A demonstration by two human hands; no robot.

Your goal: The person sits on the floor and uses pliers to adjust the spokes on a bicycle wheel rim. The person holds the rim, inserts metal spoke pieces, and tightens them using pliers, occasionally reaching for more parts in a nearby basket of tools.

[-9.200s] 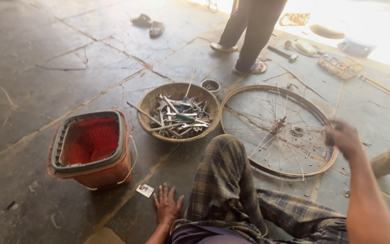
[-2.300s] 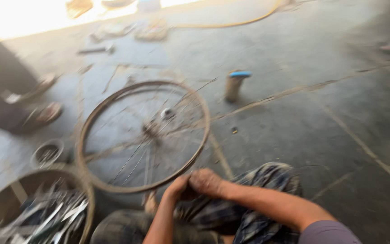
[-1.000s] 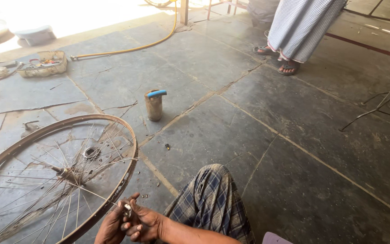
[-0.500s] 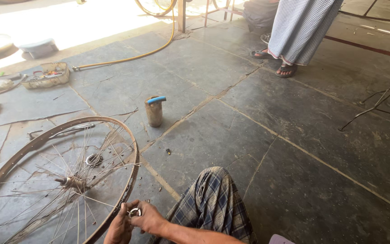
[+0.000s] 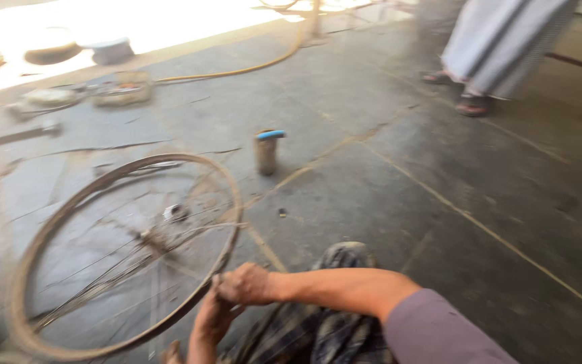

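Note:
A bare bicycle wheel rim (image 5: 48,236) with thin spokes and a hub (image 5: 170,216) lies flat on the stone floor at the left. My right hand (image 5: 245,284) reaches across my checked-cloth knee, its fingers curled at the rim's near edge. Just below it, my left hand (image 5: 209,321) lies against the same part of the rim and seems to grip it. Motion blur hides anything small held between the fingers.
A short post with a blue cap (image 5: 267,151) stands beyond the wheel. A yellow hose (image 5: 250,67) runs across the floor at the back. A person in a pale robe and sandals (image 5: 500,47) stands at the upper right. Tools and trays (image 5: 119,87) lie at the upper left.
The view has swung and blurred. The wheel now sits more to the middle. My hands have shifted right along the rim's near edge, and the small metal piece seen earlier no longer shows.

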